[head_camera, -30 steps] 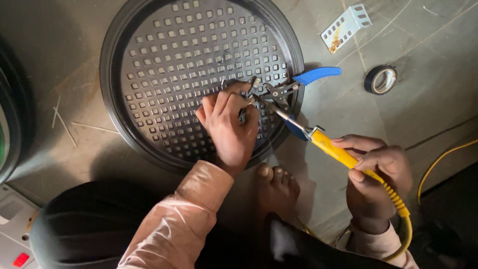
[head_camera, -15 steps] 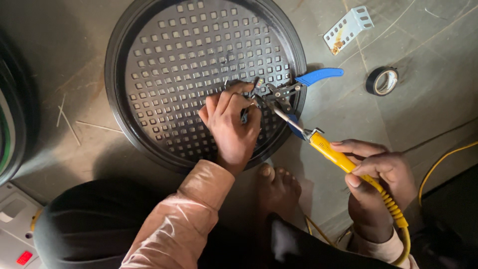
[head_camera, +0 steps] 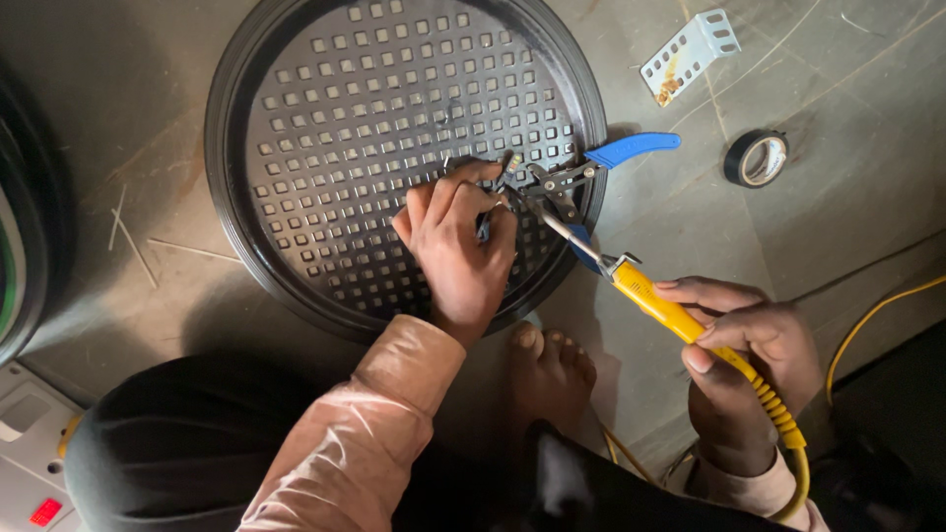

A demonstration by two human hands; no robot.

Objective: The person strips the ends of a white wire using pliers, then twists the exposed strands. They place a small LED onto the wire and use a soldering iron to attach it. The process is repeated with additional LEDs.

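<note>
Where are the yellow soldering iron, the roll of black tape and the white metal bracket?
yellow soldering iron (head_camera: pixel 662 308), head view, on its yellow handle just ahead of the right hand.
roll of black tape (head_camera: pixel 756 158), head view, on its outer band.
white metal bracket (head_camera: pixel 692 51), head view, on the middle of its perforated strip.

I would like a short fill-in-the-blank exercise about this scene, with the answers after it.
1. The right hand holds a soldering iron with a ____ handle.
2. The left hand rests on a round black grille full of ____ holes.
3. The pliers have ____ handles.
4. The tape roll lies on the ____.

Answers: yellow; square; blue; floor
</note>
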